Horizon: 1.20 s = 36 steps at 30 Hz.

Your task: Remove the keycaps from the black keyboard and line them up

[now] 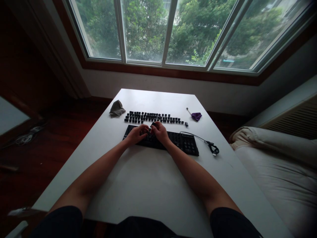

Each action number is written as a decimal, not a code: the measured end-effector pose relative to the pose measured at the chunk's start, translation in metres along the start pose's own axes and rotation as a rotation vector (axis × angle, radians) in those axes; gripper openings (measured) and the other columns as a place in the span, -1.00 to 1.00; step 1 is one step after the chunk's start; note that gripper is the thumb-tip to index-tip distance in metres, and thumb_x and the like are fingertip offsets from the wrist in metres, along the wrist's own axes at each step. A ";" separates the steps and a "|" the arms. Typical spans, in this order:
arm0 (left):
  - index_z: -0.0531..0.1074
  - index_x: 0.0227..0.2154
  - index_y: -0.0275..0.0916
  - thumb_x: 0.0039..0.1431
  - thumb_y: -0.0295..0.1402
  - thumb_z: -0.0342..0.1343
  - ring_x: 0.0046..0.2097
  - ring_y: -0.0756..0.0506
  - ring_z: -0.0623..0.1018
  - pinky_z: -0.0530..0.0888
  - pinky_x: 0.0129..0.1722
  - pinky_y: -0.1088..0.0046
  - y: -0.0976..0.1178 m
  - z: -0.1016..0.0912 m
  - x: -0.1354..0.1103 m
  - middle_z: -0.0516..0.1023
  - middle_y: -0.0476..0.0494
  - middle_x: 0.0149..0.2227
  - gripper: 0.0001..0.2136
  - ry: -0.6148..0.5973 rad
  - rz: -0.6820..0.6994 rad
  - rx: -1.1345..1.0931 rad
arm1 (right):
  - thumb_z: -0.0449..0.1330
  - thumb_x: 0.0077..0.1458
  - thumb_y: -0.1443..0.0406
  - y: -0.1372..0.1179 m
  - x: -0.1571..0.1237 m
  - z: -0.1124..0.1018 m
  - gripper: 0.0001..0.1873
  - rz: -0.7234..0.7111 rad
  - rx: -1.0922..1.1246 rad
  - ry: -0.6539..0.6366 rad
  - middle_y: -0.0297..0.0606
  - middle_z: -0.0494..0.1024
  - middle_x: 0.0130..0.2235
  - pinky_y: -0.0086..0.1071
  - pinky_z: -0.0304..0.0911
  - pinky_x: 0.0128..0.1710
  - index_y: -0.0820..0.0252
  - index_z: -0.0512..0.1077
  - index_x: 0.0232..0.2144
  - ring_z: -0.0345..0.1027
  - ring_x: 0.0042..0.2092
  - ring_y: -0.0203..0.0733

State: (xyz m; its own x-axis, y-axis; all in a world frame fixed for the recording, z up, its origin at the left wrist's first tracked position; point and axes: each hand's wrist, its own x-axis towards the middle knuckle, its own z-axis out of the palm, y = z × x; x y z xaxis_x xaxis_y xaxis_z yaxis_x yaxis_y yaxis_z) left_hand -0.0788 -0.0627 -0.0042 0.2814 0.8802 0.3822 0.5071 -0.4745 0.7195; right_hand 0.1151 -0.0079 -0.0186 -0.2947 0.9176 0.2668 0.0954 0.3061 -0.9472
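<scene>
A black keyboard [189, 144] lies across the white table in front of me, with many of its keys off. My right hand [160, 133] is over its middle, fingers pinched on a small black piece that looks like a keycap [153, 125]. Close beside it, my left hand [137, 134] is curled above the keyboard's left half. Its fingertips come near the right hand's; what they hold, if anything, is too small to make out. Loose black keycaps [142, 118] are laid out in rows just beyond the keyboard.
A grey cloth [117, 109] lies at the table's back left. Toward the back right are a purple cloth [196, 116] and a thin brush-like stick [189, 111]. The coiled cable [213, 148] rests right of the keyboard. A padded seat [274, 175] flanks the white table [138, 185].
</scene>
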 end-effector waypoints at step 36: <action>0.48 -0.10 -0.13 0.24 -0.40 0.10 -0.01 -0.17 0.51 0.41 0.06 0.23 0.000 -0.007 0.007 0.55 -0.14 -0.09 -0.81 0.156 0.031 0.424 | 0.18 0.09 0.06 0.007 0.006 -0.003 -0.71 0.118 0.072 0.058 -0.40 0.48 -0.55 -0.35 0.37 -0.53 0.09 0.26 -0.30 0.45 -0.54 -0.17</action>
State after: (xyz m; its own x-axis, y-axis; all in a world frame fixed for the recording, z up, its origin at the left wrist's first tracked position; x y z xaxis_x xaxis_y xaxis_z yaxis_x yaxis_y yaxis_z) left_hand -0.0823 -0.0567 0.0025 0.1922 0.8409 0.5060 0.7985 -0.4337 0.4175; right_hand 0.1171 0.0002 -0.0234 -0.2296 0.9599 0.1611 0.0571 0.1785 -0.9823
